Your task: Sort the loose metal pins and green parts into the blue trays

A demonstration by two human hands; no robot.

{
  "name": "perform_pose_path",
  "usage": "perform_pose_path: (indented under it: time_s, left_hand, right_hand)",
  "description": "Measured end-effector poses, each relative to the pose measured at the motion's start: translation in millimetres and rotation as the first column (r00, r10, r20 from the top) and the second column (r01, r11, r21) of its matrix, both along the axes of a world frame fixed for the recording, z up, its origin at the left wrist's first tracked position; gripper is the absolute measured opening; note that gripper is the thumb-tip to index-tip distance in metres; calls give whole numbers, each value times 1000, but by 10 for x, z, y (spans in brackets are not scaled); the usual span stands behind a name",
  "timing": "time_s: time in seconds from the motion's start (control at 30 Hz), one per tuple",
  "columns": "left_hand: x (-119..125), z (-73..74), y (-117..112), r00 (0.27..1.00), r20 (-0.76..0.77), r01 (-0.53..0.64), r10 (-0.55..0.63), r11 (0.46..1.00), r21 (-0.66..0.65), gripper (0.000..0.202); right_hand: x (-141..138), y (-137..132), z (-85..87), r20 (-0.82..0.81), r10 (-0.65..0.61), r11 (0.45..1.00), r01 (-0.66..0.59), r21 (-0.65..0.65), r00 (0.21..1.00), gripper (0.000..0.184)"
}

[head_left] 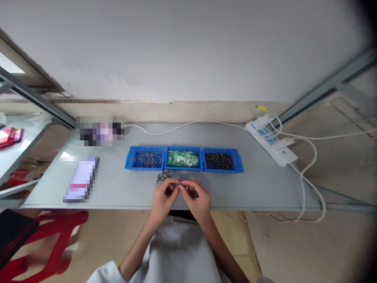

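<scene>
Our left hand (163, 199) and right hand (199, 201) meet at a small dark metal piece (180, 184).
We pinch it between the fingers of both hands, near the front edge of the smooth grey tabletop (118, 188). Just beyond our left hand lies a loose pile of thin metal pins (162, 176). Behind it, three rectangular blue plastic bins (145, 169) stand in a row, holding silvery pins (149, 160), green plastic packets (183, 158) and dark pins (219, 161).

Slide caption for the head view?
Left hand and right hand pinch a small dark part before three blue rectangular plastic bins on a grey table.
</scene>
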State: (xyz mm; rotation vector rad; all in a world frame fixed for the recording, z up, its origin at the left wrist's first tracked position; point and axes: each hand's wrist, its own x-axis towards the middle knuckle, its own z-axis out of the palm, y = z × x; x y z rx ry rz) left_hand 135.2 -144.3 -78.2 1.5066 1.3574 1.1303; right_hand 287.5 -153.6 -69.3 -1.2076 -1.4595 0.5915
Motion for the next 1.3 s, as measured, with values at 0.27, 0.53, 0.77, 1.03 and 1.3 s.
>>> perform_pose_path:
  time_s: [0.27,0.53,0.77,1.03,1.3]
  left_hand:
    - [34,14,-52,989,54,-141,140,990,2,19]
    - [-214,68,-156,929,-69,-362,364,931,44,25]
    - [-398,55,-79,892,-11,-452,452,892,-29,31]
    - [-325,37,-82,912,-96,-396,398,917,36,25]
    - [-278,83,-65,945,-305,-78,114,989,129,31]
  right_hand:
    - [353,267,300,28,-243,967,240,83,969,9]
    - [895,429,271,181,-590,807,568,159,787,28]
    - [256,113,0,377,7,1000,-9,4,926,18]
    - [-134,162,-95,475,91,995,-65,-72,875,14]
    - [49,87,-12,432,63,997,-41,-60,900,16]
